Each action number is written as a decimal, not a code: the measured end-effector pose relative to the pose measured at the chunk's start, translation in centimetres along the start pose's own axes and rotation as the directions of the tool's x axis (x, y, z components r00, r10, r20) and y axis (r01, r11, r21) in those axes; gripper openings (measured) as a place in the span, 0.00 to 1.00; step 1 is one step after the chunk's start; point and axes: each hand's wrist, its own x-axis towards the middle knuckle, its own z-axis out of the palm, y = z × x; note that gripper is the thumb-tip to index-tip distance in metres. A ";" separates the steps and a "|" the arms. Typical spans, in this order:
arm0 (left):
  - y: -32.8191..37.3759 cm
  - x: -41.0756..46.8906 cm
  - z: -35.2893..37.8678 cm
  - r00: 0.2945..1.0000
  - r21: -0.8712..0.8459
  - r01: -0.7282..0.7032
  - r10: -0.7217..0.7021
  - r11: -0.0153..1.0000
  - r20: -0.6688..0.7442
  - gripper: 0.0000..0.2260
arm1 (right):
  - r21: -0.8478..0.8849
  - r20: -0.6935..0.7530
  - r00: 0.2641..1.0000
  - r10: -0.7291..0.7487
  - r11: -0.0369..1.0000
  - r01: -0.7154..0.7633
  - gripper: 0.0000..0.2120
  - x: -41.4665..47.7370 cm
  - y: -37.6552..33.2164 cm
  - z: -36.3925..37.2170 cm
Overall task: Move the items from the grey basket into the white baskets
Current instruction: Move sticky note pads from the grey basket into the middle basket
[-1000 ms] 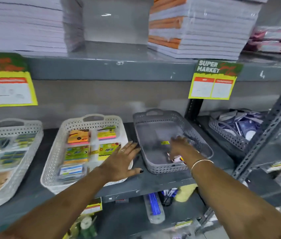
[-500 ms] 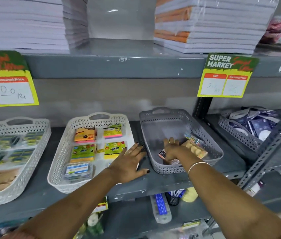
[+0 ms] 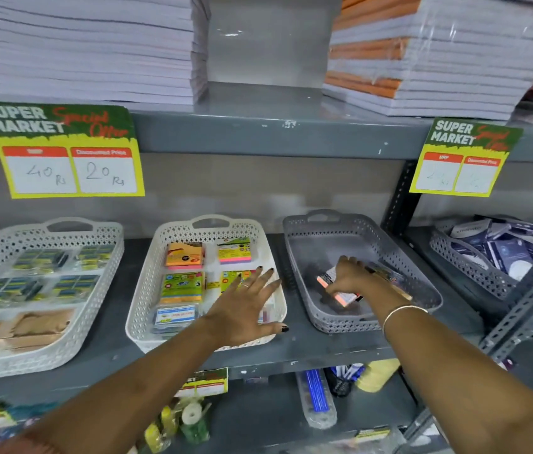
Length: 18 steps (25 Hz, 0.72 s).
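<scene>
Far-left white basket (image 3: 108, 244) is sitting on the grey shelf (image 3: 291, 348) w/ small packs in it. Next to it, the middle white basket (image 3: 147, 290) is holding sticky-note pads (image 3: 184, 254); the left hand (image 3: 245, 309) is lying flat over its right edge, fingers spread, gripping nothing. In the grey basket (image 3: 422, 290), the right hand (image 3: 352, 275) is pinching a small pink-edged packet (image 3: 340, 291), w/ another packet (image 3: 389, 278) lying just beside it.
</scene>
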 end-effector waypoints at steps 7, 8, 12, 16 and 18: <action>-7.8 -8.5 -1.8 0.967 0.013 0.251 -0.251 0.968 0.040 0.53 | 0.091 -0.138 0.957 -0.254 0.959 0.268 0.29 1.0 -8.7 -3.2; -8.1 -9.2 -1.8 0.959 0.021 0.281 -0.281 0.960 0.040 0.55 | 0.078 -0.155 0.936 -0.315 0.941 0.330 0.32 1.0 -10.7 -3.0; -9.0 -10.7 -0.8 0.929 0.006 0.368 -0.368 0.930 0.028 0.57 | -0.016 -0.054 0.859 -0.508 0.861 0.508 0.41 1.1 -17.0 -0.4; -9.3 -11.2 -0.1 0.928 0.017 0.372 -0.372 0.928 0.020 0.51 | -0.122 0.129 0.854 -0.505 0.846 0.519 0.43 1.8 -19.0 3.3; -9.4 -11.0 0.2 0.931 0.010 0.365 -0.365 0.931 0.020 0.41 | -0.157 0.170 0.859 -0.483 0.848 0.507 0.45 2.1 -19.1 4.4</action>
